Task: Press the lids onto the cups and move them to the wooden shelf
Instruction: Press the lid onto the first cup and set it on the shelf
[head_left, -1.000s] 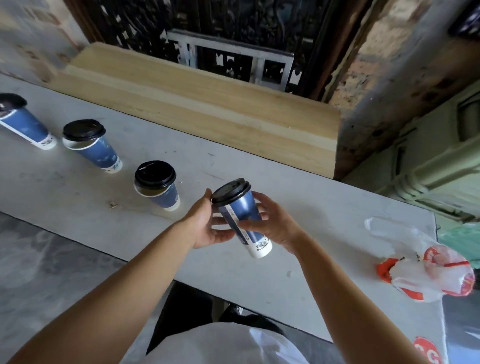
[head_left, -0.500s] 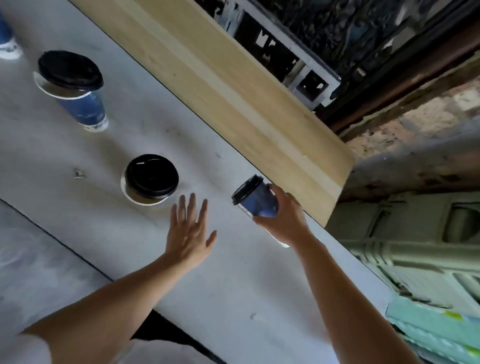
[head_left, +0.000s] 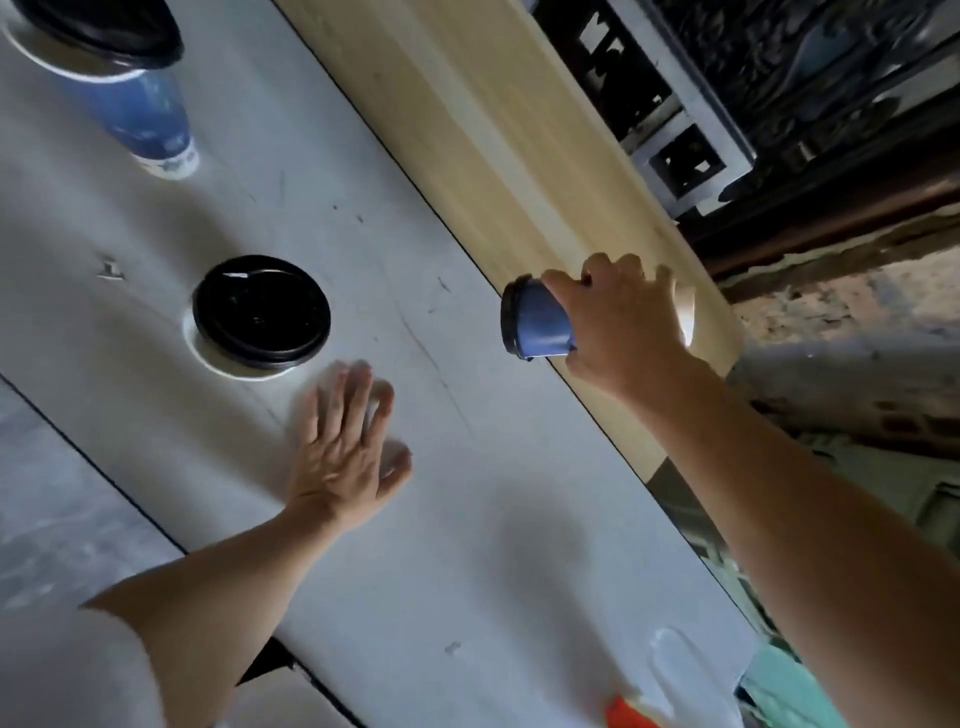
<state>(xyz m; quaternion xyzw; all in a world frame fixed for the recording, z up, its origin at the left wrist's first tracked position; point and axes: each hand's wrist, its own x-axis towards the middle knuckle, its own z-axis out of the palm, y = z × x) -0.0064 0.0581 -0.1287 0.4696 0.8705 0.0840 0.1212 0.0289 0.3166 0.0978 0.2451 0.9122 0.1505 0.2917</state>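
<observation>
Three cups show, each capped with a black lid, so by my reading the pressing is done for these and carrying is the step in hand. The right hand (head_left: 623, 322) wraps its fingers and thumb round the body of the held cup (head_left: 543, 330), gripping the blue wall below the lid. That grip suits a carry, since it puts no load on the lid's seat. This cup is tipped well over, lid pointing back toward the middle of the counter (head_left: 467, 545), and it hangs right over the counter's far edge, where the wooden shelf (head_left: 467, 104) begins. It is not yet standing on the shelf, and it will need righting before it is set down. The left hand (head_left: 345, 447) is flat and spread, palm down, holding nothing, low over the counter just beside the middle cup (head_left: 260, 312); motion blur hides whether it touches the surface. It looks placed either to steady the reach or to take that cup next. The middle cup stands upright toward the counter's near edge, and the far cup (head_left: 140, 109) stands farther along at the left, both well apart from the shelf. A plastic bag (head_left: 675, 670) lies near the counter's right corner, away from the work.
</observation>
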